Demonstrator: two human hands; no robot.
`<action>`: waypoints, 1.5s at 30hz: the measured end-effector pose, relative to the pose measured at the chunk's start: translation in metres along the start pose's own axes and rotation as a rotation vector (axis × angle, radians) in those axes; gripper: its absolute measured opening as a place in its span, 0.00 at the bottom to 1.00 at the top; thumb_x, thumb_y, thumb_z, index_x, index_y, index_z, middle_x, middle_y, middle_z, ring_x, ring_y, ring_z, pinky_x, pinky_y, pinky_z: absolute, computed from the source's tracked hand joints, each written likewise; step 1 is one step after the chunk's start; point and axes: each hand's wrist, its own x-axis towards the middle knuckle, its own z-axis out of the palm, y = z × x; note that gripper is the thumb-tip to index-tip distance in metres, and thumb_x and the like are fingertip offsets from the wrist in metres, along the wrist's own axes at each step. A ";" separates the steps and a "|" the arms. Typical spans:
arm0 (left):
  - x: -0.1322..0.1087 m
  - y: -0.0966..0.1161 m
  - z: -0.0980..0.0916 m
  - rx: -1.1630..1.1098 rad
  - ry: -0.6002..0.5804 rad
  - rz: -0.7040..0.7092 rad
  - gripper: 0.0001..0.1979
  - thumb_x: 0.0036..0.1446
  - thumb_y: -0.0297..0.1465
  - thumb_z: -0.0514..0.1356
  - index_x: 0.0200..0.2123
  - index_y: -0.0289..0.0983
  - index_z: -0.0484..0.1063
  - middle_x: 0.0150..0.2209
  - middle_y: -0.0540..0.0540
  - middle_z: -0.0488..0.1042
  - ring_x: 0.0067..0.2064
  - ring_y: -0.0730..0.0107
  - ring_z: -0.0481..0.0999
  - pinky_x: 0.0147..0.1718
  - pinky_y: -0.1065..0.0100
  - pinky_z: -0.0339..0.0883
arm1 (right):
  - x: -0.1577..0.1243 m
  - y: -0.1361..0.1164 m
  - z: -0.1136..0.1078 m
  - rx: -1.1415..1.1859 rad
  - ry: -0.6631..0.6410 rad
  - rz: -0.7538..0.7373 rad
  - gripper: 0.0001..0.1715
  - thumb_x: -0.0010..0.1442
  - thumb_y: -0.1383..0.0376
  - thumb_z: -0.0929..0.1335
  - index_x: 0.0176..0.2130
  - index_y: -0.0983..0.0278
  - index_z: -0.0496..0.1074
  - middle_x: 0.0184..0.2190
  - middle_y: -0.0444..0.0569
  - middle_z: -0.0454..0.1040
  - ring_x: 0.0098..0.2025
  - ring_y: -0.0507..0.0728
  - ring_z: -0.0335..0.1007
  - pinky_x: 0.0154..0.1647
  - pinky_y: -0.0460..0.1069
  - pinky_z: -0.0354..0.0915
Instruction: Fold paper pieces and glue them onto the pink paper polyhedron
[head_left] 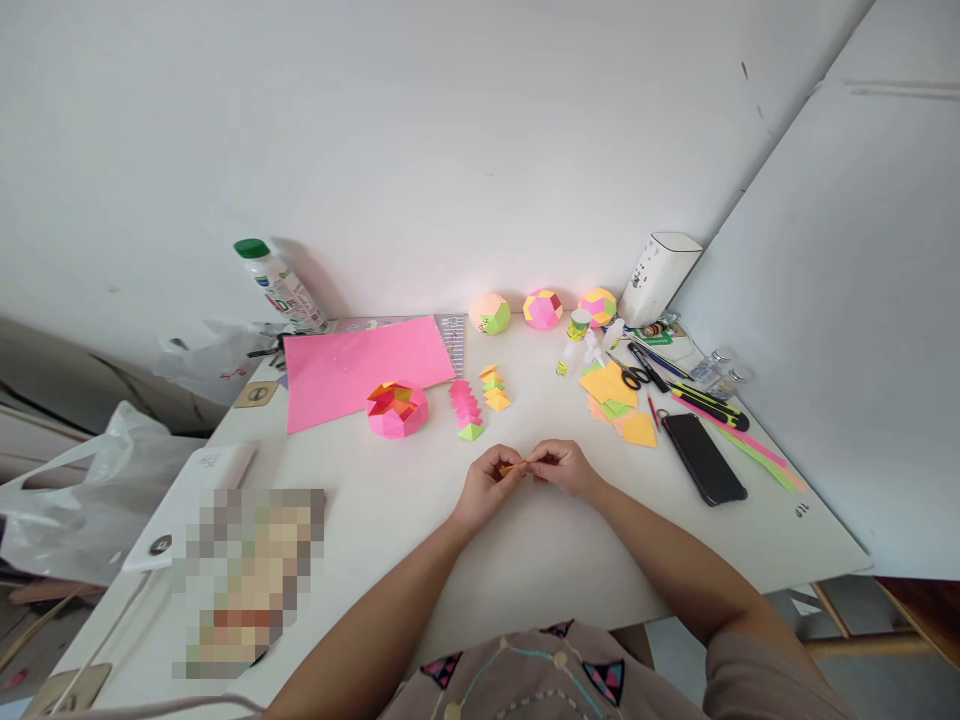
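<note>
A white table (420,540) is being taken up by craft things. One large pink sheet (352,365) is lying flat on its far left part. One black phone (703,458) is lying at the right, near the table's edge. One pink paper bowl shape (397,408), with orange and yellow faces on top, is standing at the sheet's near edge. Three paper balls (542,308) are lined up in a row along the far edge by the wall. One loose pile of squares (615,398), yellow, orange and green, is lying right of centre, with one pair of scissors (628,372) at its far side. Two short rows of folded units, one pink row (466,405) and one yellow row (493,387), are sitting between the bowl shape and the pile. Near the centre, the left hand (486,485) and right hand (564,466) are being held close together. One tiny orange-yellow paper piece (512,468) is being pinched between the thumbs and forefingers of both hands. Only a sliver of it is showing between the fingertips.
</note>
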 end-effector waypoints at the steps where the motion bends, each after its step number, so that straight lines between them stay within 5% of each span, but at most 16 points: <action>1: 0.000 -0.001 0.000 0.004 -0.009 0.012 0.11 0.54 0.39 0.61 0.30 0.37 0.67 0.30 0.49 0.71 0.29 0.75 0.68 0.27 0.71 0.61 | 0.000 0.000 0.000 0.000 -0.002 0.003 0.13 0.48 0.57 0.73 0.26 0.65 0.74 0.21 0.43 0.72 0.21 0.50 0.67 0.24 0.47 0.65; 10: 0.001 -0.004 -0.002 0.038 0.009 0.056 0.13 0.54 0.40 0.61 0.29 0.36 0.67 0.30 0.48 0.71 0.27 0.75 0.66 0.26 0.71 0.60 | 0.000 0.000 -0.002 -0.046 -0.044 0.037 0.13 0.51 0.57 0.72 0.30 0.65 0.74 0.23 0.44 0.72 0.23 0.51 0.68 0.26 0.47 0.65; 17: 0.000 -0.005 0.001 0.040 0.046 0.012 0.14 0.53 0.41 0.62 0.29 0.37 0.65 0.26 0.51 0.68 0.24 0.77 0.64 0.24 0.72 0.59 | -0.005 -0.007 0.004 -0.195 -0.051 -0.102 0.11 0.56 0.58 0.68 0.29 0.63 0.69 0.23 0.44 0.71 0.23 0.51 0.68 0.24 0.47 0.65; 25: 0.001 0.006 0.004 -0.040 0.232 -0.095 0.17 0.53 0.44 0.61 0.36 0.38 0.61 0.26 0.51 0.70 0.26 0.73 0.71 0.24 0.71 0.66 | -0.005 -0.002 0.005 -0.381 0.228 -0.499 0.09 0.61 0.61 0.64 0.31 0.61 0.70 0.37 0.53 0.75 0.30 0.54 0.74 0.28 0.50 0.72; 28: -0.001 0.010 0.002 0.011 0.139 -0.114 0.18 0.58 0.46 0.55 0.33 0.36 0.67 0.27 0.47 0.72 0.26 0.73 0.71 0.28 0.69 0.67 | -0.005 0.001 0.002 -0.463 0.300 -0.587 0.07 0.60 0.63 0.65 0.32 0.60 0.72 0.39 0.55 0.76 0.40 0.58 0.75 0.34 0.53 0.74; 31: -0.002 0.011 0.002 0.065 0.035 -0.092 0.20 0.57 0.48 0.54 0.31 0.36 0.70 0.29 0.46 0.73 0.29 0.71 0.71 0.28 0.69 0.66 | -0.005 0.005 0.002 -0.528 0.253 -0.603 0.07 0.60 0.64 0.65 0.34 0.59 0.73 0.40 0.54 0.77 0.44 0.59 0.74 0.42 0.55 0.74; 36: 0.001 0.012 0.002 0.045 0.086 -0.128 0.21 0.55 0.49 0.55 0.28 0.37 0.68 0.26 0.49 0.72 0.25 0.73 0.68 0.26 0.70 0.65 | -0.005 0.007 0.003 -0.542 0.130 -0.613 0.08 0.61 0.63 0.65 0.37 0.59 0.74 0.42 0.54 0.76 0.44 0.59 0.75 0.47 0.56 0.73; 45: 0.002 0.012 -0.001 -0.014 0.067 -0.120 0.21 0.54 0.50 0.57 0.26 0.37 0.66 0.23 0.51 0.70 0.24 0.73 0.68 0.26 0.69 0.64 | -0.003 0.006 0.002 -0.386 0.092 -0.588 0.09 0.59 0.62 0.68 0.39 0.62 0.75 0.45 0.56 0.74 0.46 0.58 0.73 0.37 0.51 0.76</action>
